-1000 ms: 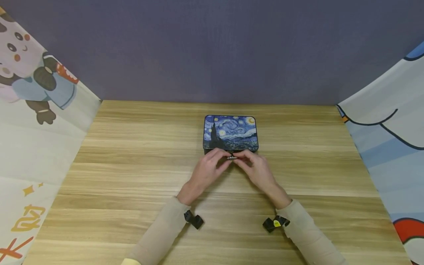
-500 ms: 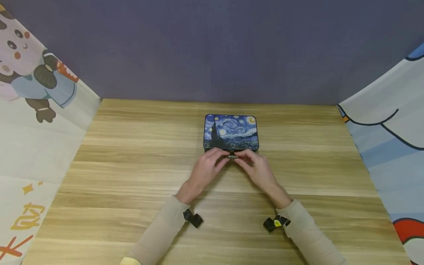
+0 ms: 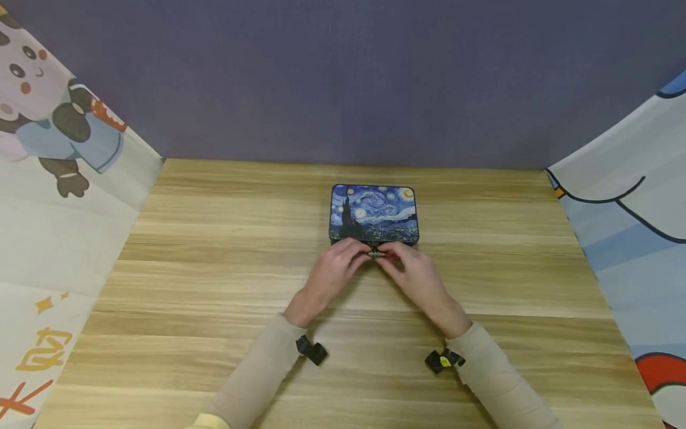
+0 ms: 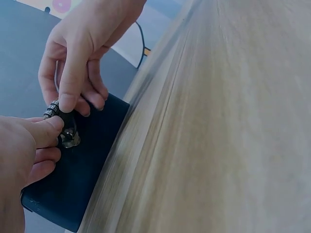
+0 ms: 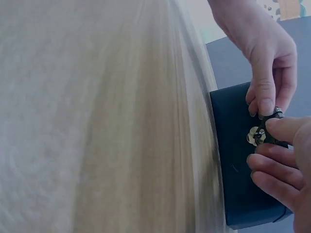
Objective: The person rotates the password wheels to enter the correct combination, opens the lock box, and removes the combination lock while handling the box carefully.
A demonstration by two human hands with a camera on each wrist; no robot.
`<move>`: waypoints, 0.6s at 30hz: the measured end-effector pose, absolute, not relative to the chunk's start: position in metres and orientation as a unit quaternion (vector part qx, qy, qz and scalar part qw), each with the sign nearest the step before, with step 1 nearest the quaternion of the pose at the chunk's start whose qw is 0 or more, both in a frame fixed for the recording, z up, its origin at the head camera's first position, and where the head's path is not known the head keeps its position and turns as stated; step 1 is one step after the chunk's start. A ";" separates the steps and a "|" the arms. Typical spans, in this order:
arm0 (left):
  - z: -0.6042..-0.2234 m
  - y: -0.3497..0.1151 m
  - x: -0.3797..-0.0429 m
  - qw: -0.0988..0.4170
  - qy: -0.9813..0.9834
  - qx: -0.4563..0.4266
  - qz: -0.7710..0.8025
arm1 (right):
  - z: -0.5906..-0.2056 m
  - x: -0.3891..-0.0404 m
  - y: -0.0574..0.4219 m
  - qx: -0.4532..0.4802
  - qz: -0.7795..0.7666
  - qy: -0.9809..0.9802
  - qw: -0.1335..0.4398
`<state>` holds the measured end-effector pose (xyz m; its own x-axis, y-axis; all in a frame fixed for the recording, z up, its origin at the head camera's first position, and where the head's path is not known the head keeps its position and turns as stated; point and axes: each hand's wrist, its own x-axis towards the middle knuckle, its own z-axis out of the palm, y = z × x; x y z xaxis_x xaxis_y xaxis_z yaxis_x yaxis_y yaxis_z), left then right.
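Observation:
A box [image 3: 373,213] with a starry night painting on its lid stands on the table, its lid down. On its dark front [image 5: 233,145] sits a gold-coloured hasp [image 5: 254,136], and a small combination padlock [image 4: 51,109] with ridged number dials hangs there. My left hand [image 3: 327,271] pinches one end of the padlock between thumb and fingers. From the other side my right hand [image 3: 420,280] pinches the opposite end, its thumb close to the dials. Fingertips hide much of the padlock, so whether its shackle is locked cannot be seen.
The wooden table [image 3: 225,238] reaches back to a plain dark blue-grey wall [image 3: 343,83]. Cartoon-printed panels flank it, a left panel [image 3: 64,238] and a right panel [image 3: 616,238]. Each sleeve carries a black wrist camera, the left camera [image 3: 312,350] and the right camera [image 3: 444,360].
Both hands stay on the padlock, with only slight shifts of the fingers. The padlock's tilt changes a little. The box stays in place.

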<state>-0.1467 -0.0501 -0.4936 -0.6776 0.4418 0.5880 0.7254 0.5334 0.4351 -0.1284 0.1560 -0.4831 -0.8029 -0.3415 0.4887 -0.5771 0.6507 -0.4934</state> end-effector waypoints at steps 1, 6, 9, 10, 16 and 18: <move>-0.494 -0.050 -0.147 0.209 -0.850 -0.344 -0.339 | -0.483 -0.128 0.156 0.260 0.318 -0.892 0.187; -0.494 -0.050 -0.147 0.213 -0.850 -0.346 -0.334 | -0.484 -0.127 0.155 0.268 0.268 -0.898 0.223; -0.494 -0.050 -0.147 0.216 -0.850 -0.348 -0.332 | -0.484 -0.127 0.155 0.275 0.251 -0.898 0.234; -0.493 -0.050 -0.147 0.217 -0.850 -0.348 -0.331 | -0.484 -0.127 0.155 0.278 0.250 -0.898 0.234; -0.492 -0.049 -0.147 0.217 -0.850 -0.352 -0.327 | -0.485 -0.128 0.156 0.281 0.274 -0.892 0.222; -0.492 -0.049 -0.147 0.216 -0.850 -0.352 -0.327 | -0.485 -0.128 0.156 0.279 0.284 -0.891 0.218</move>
<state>-0.1471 -0.0489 -0.4922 -0.6591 0.4572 0.5971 0.7397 0.5378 0.4046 -0.1280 0.1561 -0.4850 -0.7491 -0.3730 0.5474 -0.6209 0.6833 -0.3842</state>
